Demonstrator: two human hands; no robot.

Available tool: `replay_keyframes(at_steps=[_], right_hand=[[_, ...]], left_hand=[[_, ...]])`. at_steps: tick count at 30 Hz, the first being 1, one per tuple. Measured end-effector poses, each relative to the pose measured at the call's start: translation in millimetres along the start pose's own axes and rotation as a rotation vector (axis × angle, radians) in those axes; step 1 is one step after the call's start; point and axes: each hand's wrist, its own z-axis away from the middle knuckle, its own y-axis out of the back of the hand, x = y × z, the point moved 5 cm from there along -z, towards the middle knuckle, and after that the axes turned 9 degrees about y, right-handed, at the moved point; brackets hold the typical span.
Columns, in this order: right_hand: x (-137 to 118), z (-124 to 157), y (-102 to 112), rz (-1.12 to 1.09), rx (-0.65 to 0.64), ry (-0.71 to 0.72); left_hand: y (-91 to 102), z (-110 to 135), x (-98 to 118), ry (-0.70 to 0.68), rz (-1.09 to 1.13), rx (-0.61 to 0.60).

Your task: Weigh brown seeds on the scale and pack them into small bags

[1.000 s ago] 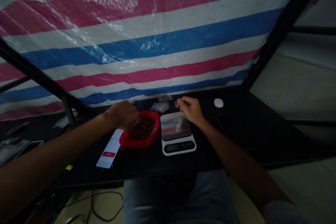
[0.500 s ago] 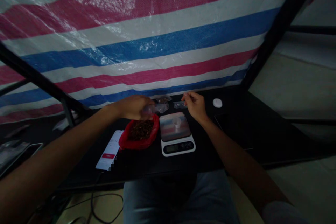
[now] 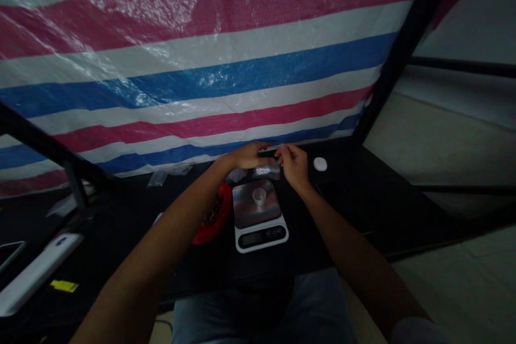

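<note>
Toward the back of the worktop (image 3: 395, 209), just past a kitchen scale (image 3: 262, 239), both hands meet around a small clear bag (image 3: 266, 172). The left hand (image 3: 253, 156) reaches in from the side, palm down, its thumb stretched along the bag's upper part and its index finger held apart from the thumb; whether it grips the plastic cannot be told. The right hand (image 3: 293, 164) is at the bag's right end, thumb and fingers curled close together near the corner, but the dim light hides whether they pinch it.

On the scale's metal plate stands a small clear cup (image 3: 259, 197), upright. Left of the scale sits a red bag (image 3: 223, 220) with dark brown pieces (image 3: 212, 212) inside, partly covered by the left forearm (image 3: 173, 236). Another crumpled clear bag (image 3: 237, 174) lies behind the scale, below the left wrist, and two flat clear packets (image 3: 167, 173) lie farther left, near the foot of a striped sheet (image 3: 242, 75). A white rounded case (image 3: 320, 164) rests just to the right of the right hand. At the far left are a long white object (image 3: 40, 274) and a yellow tag (image 3: 64, 286).
</note>
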Motion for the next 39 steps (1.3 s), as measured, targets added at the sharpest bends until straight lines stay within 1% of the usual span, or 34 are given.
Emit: replay_keyframes(at_steps=[1, 3, 5, 7, 9, 12, 15, 18, 20, 22, 24, 26, 28, 30, 34, 36, 39], right_hand=[[0, 0, 0, 0.002, 0.004, -0.005], [1, -1, 1, 0.009, 0.004, -0.011], [1, -1, 1, 0.028, -0.004, -0.005], [2, 0, 0, 0.055, -0.012, 0.019], [3, 0, -1, 0.069, -0.019, 0.047], [6, 1, -3, 0.062, -0.042, 0.068], [6, 2, -6, 0.058, -0.062, 0.075], [5, 3, -9, 0.057, -0.079, 0.054], [4, 4, -12, 0.042, -0.104, 0.019], [4, 4, -17, -0.007, -0.152, -0.04], [4, 5, -23, -0.087, -0.221, -0.119], [4, 8, -28, -0.177, -0.292, -0.202], [1, 12, -32, -0.276, -0.349, -0.275], [-3, 16, -36, -0.38, -0.416, -0.331], [-14, 26, -45, -0.55, -0.575, -0.385], [-20, 30, -47, -0.608, -0.601, -0.399], [-26, 33, -50, -0.644, -0.591, -0.397]], left_hand=[[2.0, -3, -13, 0.072, -0.028, 0.038], [3.5, -7, -38, 0.16, -0.067, 0.074], [-0.6, -7, -62, 0.222, -0.097, 0.06], [-8.3, -3, -82, 0.265, -0.114, 0.033], [-15.2, 2, -94, 0.285, -0.111, 0.028], [-16.5, 7, -99, 0.269, -0.08, 0.072], [-6.4, 11, -92, 0.22, -0.033, 0.148], [7.2, 18, -78, 0.172, 0.008, 0.23], [14.9, 28, -63, 0.103, 0.038, 0.297], [20.0, 43, -42, -0.026, 0.071, 0.37], [20.8, 62, -21, -0.158, 0.081, 0.42], [18.1, 80, -5, -0.208, 0.082, 0.449], [14.6, 97, 4, -0.195, 0.103, 0.493], [10.0, 111, 5, -0.148, 0.159, 0.521], [3.4, 133, 7, -0.086, 0.277, 0.555], [5.0, 143, 12, -0.077, 0.317, 0.558], [16.3, 156, 24, -0.029, 0.355, 0.576]])
